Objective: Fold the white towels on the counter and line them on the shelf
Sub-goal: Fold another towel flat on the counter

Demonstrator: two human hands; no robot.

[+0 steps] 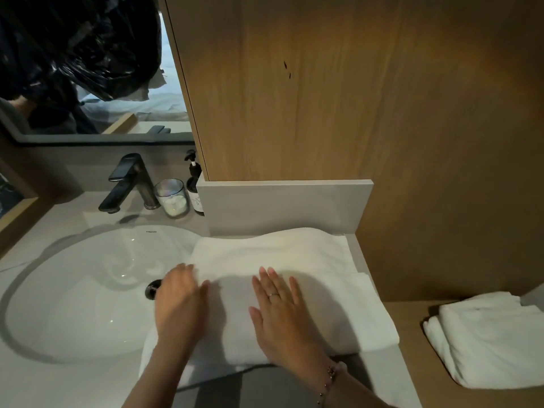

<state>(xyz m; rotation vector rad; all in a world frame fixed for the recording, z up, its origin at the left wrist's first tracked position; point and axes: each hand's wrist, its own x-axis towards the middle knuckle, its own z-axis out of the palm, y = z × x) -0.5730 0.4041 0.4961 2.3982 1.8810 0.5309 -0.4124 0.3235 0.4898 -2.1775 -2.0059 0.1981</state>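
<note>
A white towel (338,307) lies partly folded on the grey counter (379,375), its left edge hanging over the sink rim. My left hand (181,304) rests on the towel's left edge, fingers loosely bent. My right hand (279,310) presses flat on the middle of the towel with straight, spread fingers. A second layer of white towel (273,251) lies behind, against the low grey backsplash. On the lower wooden shelf (412,363) at the right sits a folded white towel (488,340).
The white sink (73,290) with its dark drain fills the left. Behind it stand a black tap (129,184), a glass with a candle (172,197) and a dark pump bottle (195,184). A wooden wall panel (323,83) rises behind the counter.
</note>
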